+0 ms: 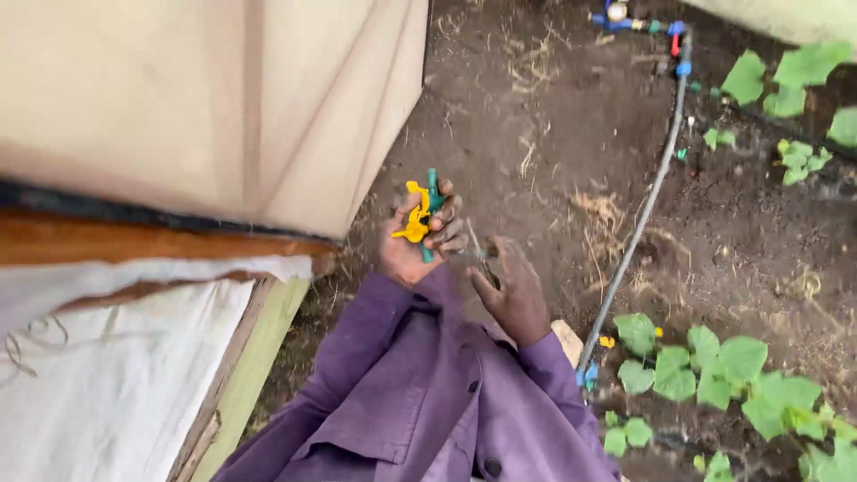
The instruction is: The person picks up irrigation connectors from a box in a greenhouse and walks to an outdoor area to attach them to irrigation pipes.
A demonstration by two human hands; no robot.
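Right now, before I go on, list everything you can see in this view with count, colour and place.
Clips: a small bunch, yellow, in the left hand.
Stick-like piece: one, green, in the same hand beside the clips.
Hose: one, grey, lying across the soil from top right down to the plants.
Hose fittings: a few, blue and red, at the hose's top end.
Leafy plants: several, green, bottom right and top right.
Soil: dark brown, with dry straw bits, centre.
Sheeting: beige, top left; white cloth below it.
Wooden frame: pale green edge, lower left.
Sleeves: purple, bottom centre.
Left hand: closed on the clips.
Right hand: fingers curled; any contents unclear.
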